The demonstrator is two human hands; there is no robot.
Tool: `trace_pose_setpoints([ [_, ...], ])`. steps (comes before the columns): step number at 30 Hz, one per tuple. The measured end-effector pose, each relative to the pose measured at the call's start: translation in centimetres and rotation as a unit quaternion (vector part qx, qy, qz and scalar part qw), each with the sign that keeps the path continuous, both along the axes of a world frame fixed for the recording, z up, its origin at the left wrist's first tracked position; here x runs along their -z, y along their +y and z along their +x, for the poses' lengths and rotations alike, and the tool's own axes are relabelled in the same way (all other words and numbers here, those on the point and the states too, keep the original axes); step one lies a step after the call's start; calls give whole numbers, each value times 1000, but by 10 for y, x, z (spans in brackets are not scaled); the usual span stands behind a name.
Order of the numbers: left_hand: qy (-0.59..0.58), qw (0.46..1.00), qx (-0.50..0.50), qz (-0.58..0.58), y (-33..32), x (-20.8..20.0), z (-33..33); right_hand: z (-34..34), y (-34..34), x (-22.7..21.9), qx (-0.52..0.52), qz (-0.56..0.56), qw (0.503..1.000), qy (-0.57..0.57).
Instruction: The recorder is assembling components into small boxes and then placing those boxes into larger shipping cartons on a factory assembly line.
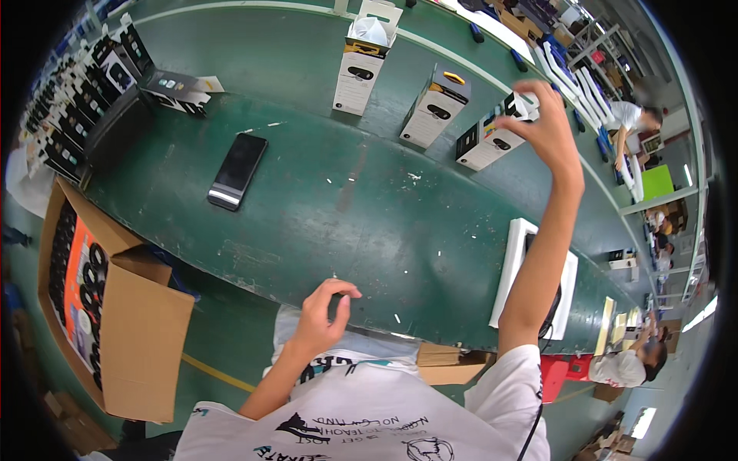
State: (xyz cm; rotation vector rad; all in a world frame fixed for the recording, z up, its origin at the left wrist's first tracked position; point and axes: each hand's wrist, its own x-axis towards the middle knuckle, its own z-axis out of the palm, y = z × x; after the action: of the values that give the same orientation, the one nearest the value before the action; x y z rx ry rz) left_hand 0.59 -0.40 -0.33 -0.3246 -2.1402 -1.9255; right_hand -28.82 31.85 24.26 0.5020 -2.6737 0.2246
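My right hand (549, 127) is stretched out at the far right of the table, beside the top of a white and black product box (492, 137). Its thumb and forefinger are apart around the box's upper end; whether they touch it I cannot tell. My left hand (320, 318) hovers at the near table edge in front of me, fingers curved and apart from the thumb, holding nothing. Two similar upright boxes stand to the left: a closed-looking one (435, 107) and a taller one (360, 73) with its top flaps up and something whitish inside. A black smartphone (238, 172) lies left of centre.
Rows of opened boxes (77, 107) crowd the far left. Below them a cardboard carton (146, 338) holds several black round parts. A white tray (505, 284) with a dark device and cable lies under my right forearm. Other people work in the right background.
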Motion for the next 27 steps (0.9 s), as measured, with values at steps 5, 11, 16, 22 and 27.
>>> trace_pose_setpoints([
  [5, -47, 999, 5, 27, -6, 1, 15, -11, 65, 29, 61, -21, 991, -118],
  [11, -44, 998, -10, 36, -31, -8, 31, -14, 77, 12, 63, -40, 989, -129],
  [16, -47, 998, 47, 17, -33, -17, 26, 2, 71, -46, 55, -57, 987, -143],
  [22, 35, 996, 48, -70, -3, -56, -17, 68, 2, -71, -43, -166, 958, -229],
  [27, 35, 998, 39, -40, 37, -88, -99, 108, -58, -44, -142, -97, 936, -306],
])
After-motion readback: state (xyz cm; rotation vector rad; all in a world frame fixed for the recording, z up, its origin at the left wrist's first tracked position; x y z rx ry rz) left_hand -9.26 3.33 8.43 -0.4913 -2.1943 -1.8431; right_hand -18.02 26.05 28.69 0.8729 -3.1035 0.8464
